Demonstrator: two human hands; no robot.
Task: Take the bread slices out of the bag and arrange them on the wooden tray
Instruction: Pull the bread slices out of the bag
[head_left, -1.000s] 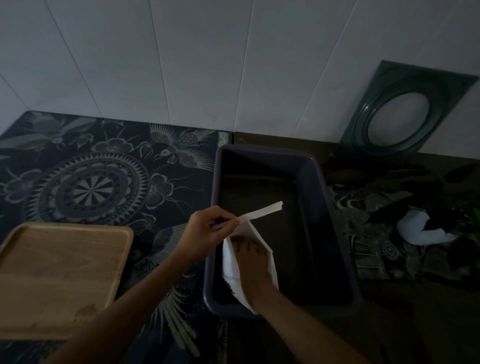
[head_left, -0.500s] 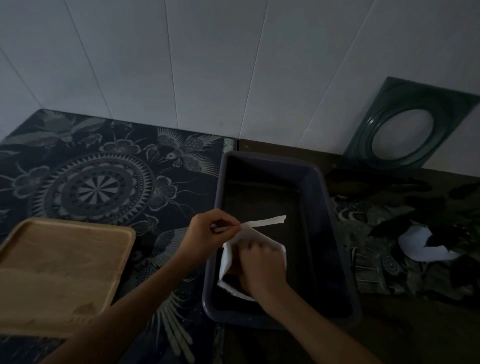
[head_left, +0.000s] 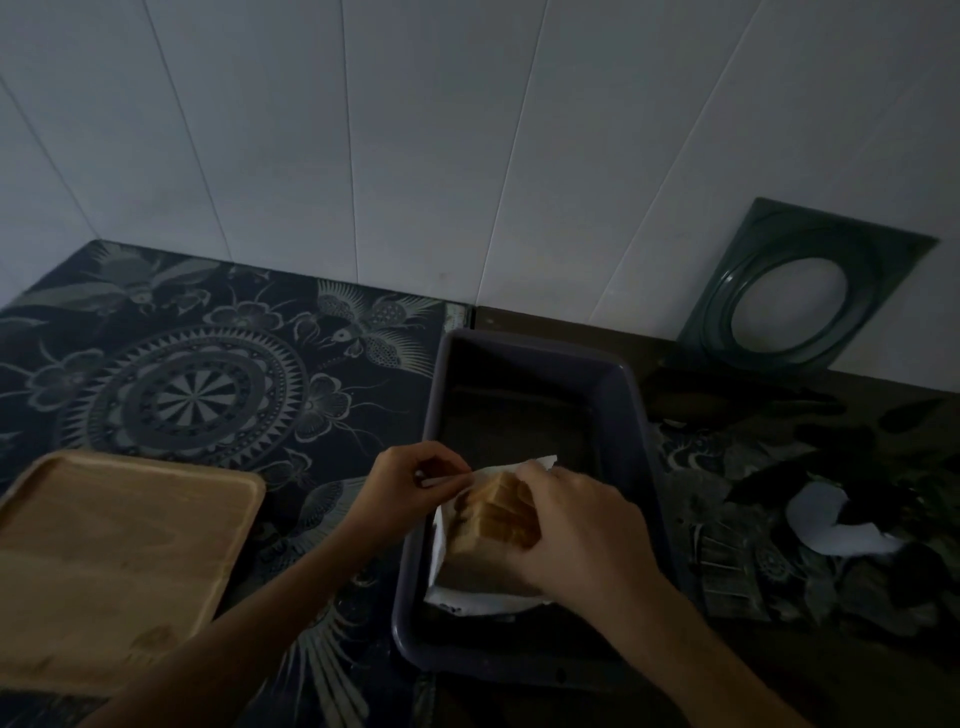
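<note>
While the tray (head_left: 119, 551) is lying bare at the left of the surface (head_left: 171, 374), no slice is resting on it yet, so the whole arranging job is waiting. Its near edge is running out of the picture, and I judge that bread set too close to that side could be sliding off unseen.

Moving right, the left hand (head_left: 410, 480) is pinching the rim of the white bag (head_left: 467, 597), fingers pressed together on the thin film to hold the mouth open. If that pinch is pulling too hard as the bread comes up, the film could be tearing, or the whole bag could be lifting with the stack.

Further right, the right hand (head_left: 571, 525) is closing around a stack of bread (head_left: 493, 514), which is standing half out of the bag, inside the dark tub (head_left: 639, 441). Soft slices are likely crushing under a firm squeeze; a loose one could be letting the outer slices peel away and drop into the tub. Carrying it over the tub wall to the tray is the risky stretch.

Dim light is hiding detail: no brand, label or writing is showing legibly on anything here.
</note>
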